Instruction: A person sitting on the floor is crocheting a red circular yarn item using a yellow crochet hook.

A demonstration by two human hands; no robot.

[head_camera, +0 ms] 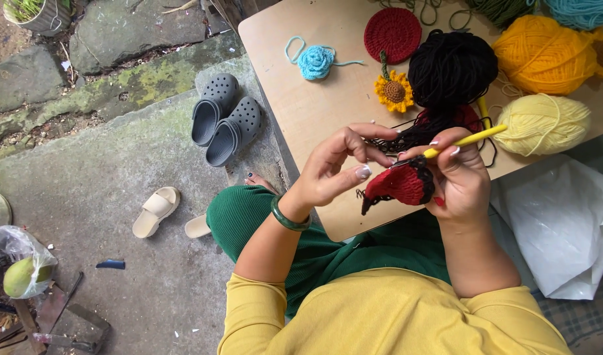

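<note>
My right hand (460, 181) grips a yellow crochet hook (469, 139), whose tip sits in a red crochet piece with black edging (401, 185). My left hand (333, 169), a green bangle (287, 219) on its wrist, pinches the black strand and the piece's left edge, fingers curled. The strand runs up to a black yarn ball (452, 66) on the wooden table (301, 112). Both hands hover over the table's near edge, above my green-clad lap.
The table holds a red crocheted disc (392, 34), a sunflower (393, 91), a blue rose (314, 62), and orange (545, 56) and pale yellow (545, 123) yarn balls. Grey clogs (222, 118) and beige slides (155, 210) lie on the stone floor; a white plastic bag (564, 223) lies to the right.
</note>
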